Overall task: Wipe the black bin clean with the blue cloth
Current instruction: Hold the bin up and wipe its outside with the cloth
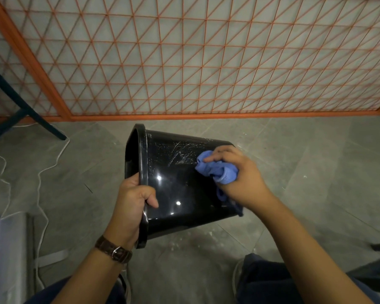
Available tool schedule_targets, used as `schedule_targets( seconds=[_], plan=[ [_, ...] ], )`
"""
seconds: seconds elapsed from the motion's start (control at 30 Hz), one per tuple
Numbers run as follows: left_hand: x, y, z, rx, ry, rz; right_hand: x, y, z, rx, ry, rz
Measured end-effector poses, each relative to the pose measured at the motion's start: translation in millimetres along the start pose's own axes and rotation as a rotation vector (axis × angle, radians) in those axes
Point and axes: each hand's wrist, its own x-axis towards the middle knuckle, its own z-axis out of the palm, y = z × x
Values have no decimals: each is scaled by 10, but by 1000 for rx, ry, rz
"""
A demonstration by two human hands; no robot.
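A glossy black bin is held on its side above the floor, with its open mouth facing left and its base to the right. My left hand grips the bin's rim, thumb over the outer wall. My right hand clutches a crumpled blue cloth and presses it against the bin's outer wall near the base. White smear marks show on the wall just left of the cloth. A loose end of the cloth hangs down beneath my right hand.
An orange wire-mesh partition stands right behind the bin. Dark furniture legs stand at the left, and a white cable runs over the grey tiled floor. My knees are at the bottom edge.
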Motion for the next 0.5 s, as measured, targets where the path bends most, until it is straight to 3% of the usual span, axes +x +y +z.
schedule_targets(
  seconds=[0.1,0.17,0.27,0.37,0.5],
  plan=[
    [-33,17,61,0,-63,-5,36,55,-68,3,248,247],
    [-21,-10,90,-10,-86,-18,37,53,-14,-38,370,262],
    [4,-66,97,-6,-63,-33,-23,-11,133,-33,202,64],
    [-9,-86,115,-39,-58,-37,-25,-26,102,18,54,74],
    [-18,-96,169,-8,-60,-51,20,15,16,-11,272,279]
  ],
)
